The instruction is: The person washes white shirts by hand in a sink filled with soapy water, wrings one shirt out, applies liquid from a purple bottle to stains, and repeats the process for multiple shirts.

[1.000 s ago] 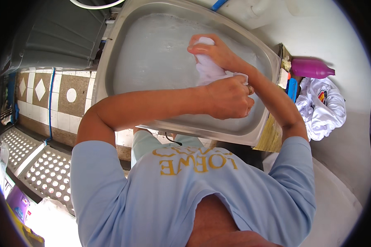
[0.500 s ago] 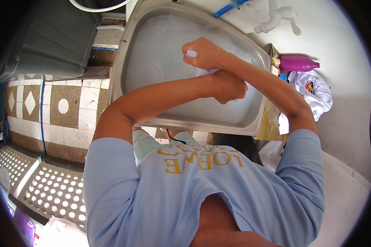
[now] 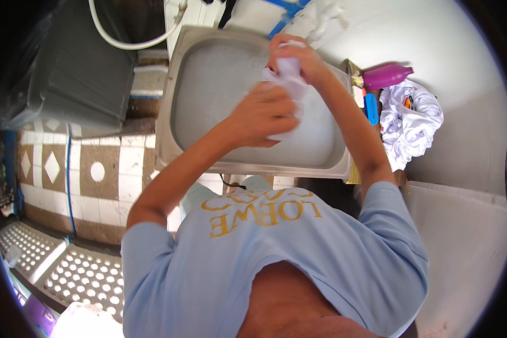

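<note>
Sink (image 3: pixel 298 169) holds cloudy water (image 3: pixel 214 90) beside tiled floor (image 3: pixel 98 194); left fingers (image 3: pixel 279 108) and right fingers (image 3: pixel 308 58) clench white cloth (image 3: pixel 292 84)

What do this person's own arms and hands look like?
Both the left hand and right hand are bare, without gloves; motion blur makes any ring hard to tell. The forearms are uncovered, with no watch or bracelet visible. Short, loose, light blue sleeves belong to a T-shirt with gold lettering.

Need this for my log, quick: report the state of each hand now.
Left hand: closed, holding the white cloth over the sink.
Right hand: closed, holding the same cloth, farther from the body.
</note>
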{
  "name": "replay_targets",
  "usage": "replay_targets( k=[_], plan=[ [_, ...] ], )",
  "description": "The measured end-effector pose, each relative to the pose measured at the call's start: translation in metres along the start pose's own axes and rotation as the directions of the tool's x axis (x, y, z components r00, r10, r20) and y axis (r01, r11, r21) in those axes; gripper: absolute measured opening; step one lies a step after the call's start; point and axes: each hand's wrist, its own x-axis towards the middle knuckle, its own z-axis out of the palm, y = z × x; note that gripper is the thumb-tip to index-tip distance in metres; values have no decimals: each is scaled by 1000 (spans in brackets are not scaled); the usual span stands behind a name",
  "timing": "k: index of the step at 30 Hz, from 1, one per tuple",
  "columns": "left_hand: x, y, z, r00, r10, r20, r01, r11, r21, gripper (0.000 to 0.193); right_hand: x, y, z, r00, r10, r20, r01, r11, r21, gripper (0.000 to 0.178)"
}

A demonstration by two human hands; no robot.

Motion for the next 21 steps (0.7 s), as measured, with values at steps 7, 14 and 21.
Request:
replay_targets(
  k=[7,14,21],
  plan=[
    [-36,28,-80,680,-550,-484,444,835,-325,44,11,-38,42,658,-752,41,419,410,810,18],
    [-55,54,-114,592,-672,-446,466,736,-491,52,49,-66,107,383,-920,85,187,167,968,17],
    [-65,82,-153,554,-543,-632,663,746,-59,34,73,-102,164,401,-883,242,171,332,928,17]
  ],
)
